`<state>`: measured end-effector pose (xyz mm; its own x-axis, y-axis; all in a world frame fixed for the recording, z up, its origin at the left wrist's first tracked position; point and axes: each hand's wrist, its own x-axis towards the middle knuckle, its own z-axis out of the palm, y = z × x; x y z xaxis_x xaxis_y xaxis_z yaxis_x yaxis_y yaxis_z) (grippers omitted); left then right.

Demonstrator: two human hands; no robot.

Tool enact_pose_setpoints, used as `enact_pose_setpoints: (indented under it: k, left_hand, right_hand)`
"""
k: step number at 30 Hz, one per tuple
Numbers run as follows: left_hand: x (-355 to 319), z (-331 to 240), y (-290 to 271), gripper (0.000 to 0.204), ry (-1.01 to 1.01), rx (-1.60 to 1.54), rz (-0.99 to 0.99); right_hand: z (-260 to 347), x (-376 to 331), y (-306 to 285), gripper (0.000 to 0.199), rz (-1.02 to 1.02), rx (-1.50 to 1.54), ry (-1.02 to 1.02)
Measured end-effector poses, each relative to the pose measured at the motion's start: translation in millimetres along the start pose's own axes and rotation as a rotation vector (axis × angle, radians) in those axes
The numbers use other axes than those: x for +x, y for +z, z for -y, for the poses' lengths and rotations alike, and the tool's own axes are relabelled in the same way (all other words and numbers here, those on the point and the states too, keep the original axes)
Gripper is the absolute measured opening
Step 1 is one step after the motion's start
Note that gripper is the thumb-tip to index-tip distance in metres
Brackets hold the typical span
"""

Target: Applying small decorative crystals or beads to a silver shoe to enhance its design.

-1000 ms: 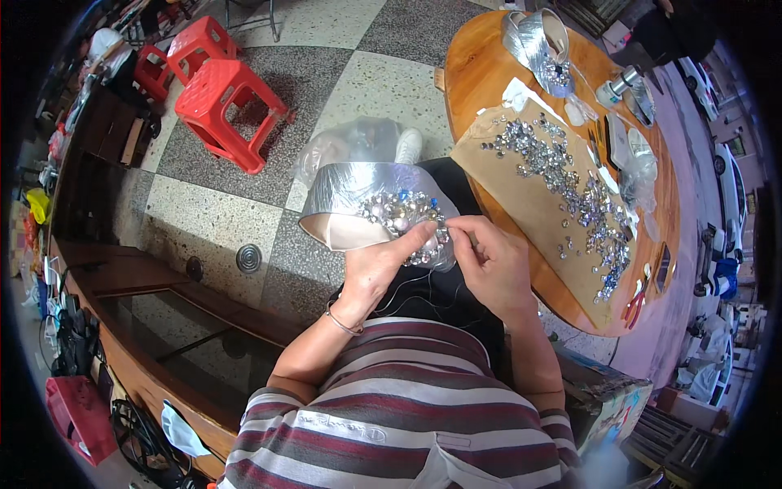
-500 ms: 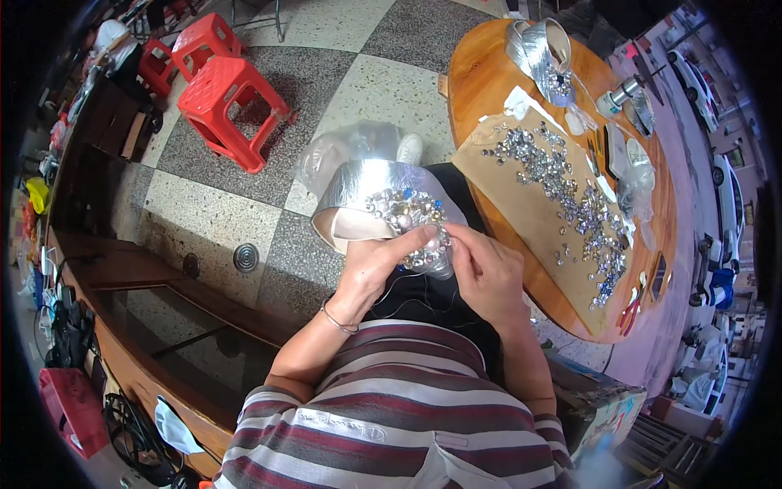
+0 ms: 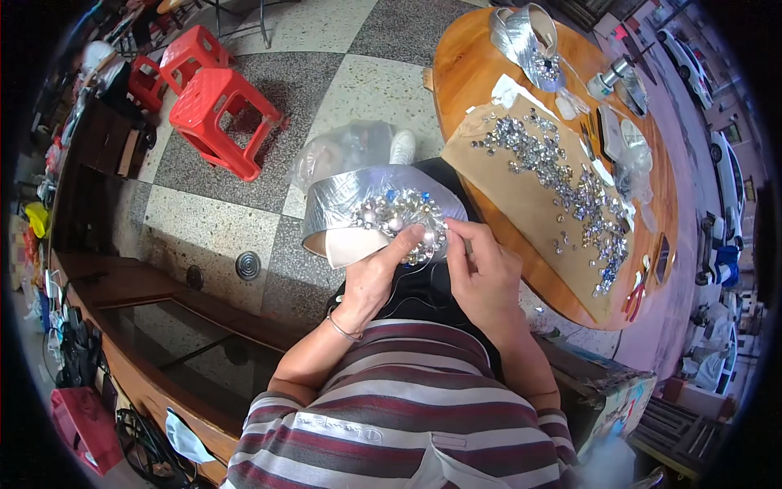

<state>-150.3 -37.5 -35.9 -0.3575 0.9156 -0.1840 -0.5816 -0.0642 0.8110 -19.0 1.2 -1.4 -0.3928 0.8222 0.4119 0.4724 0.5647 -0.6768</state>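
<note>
A wide, stiff silver band [image 3: 334,200] with a pale lining curves over my lap. A cluster of rhinestones and beads [image 3: 391,213], mostly clear with some blue and pearly ones, covers part of its outer face. My left hand [image 3: 373,277] is closed on the band, its thumb pressed on the cluster and its fingers hidden behind. At the cluster's right edge, my right hand [image 3: 487,265] pinches with thumb and forefinger; whatever lies between the tips is too small to make out. Thin thread [image 3: 397,295] hangs in loops below the band.
On the right, a wooden table [image 3: 456,61] bears brown paper [image 3: 542,253] strewn with loose rhinestones [image 3: 521,147], another silver band [image 3: 511,41] and red-handled pliers [image 3: 634,303]. Red stools [image 3: 213,106] stand far left; a clear plastic bag [image 3: 346,151] lies beyond the band.
The band has tipped, showing more of its silver face and less of its lining. Both hands keep their places on it. The whole view has shifted slightly.
</note>
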Motion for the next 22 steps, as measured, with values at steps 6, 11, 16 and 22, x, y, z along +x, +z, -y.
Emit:
enact_pose_setpoints:
  k: [6, 11, 16, 22]
  left_hand:
    - [0.0, 12.8, 8.0, 0.022, -0.003, 0.001, -0.018]
    - [0.4, 15.3, 16.1, 0.021, 0.056, 0.0, -0.001]
    - [1.0, 17.1, 23.5, 0.022, 0.081, -0.022, -0.004]
    - [1.0, 20.6, 25.9, 0.024, 0.137, -0.036, 0.011]
  right_hand:
    - [-8.6, 1.6, -3.9, 0.013, -0.038, -0.041, -0.052]
    - [-14.6, 3.6, -7.2, 0.013, -0.065, -0.045, -0.095]
    - [-18.4, 2.0, -10.9, 0.013, -0.095, -0.026, -0.082]
    - [-20.1, 2.6, -18.6, 0.02, 0.012, -0.104, -0.141]
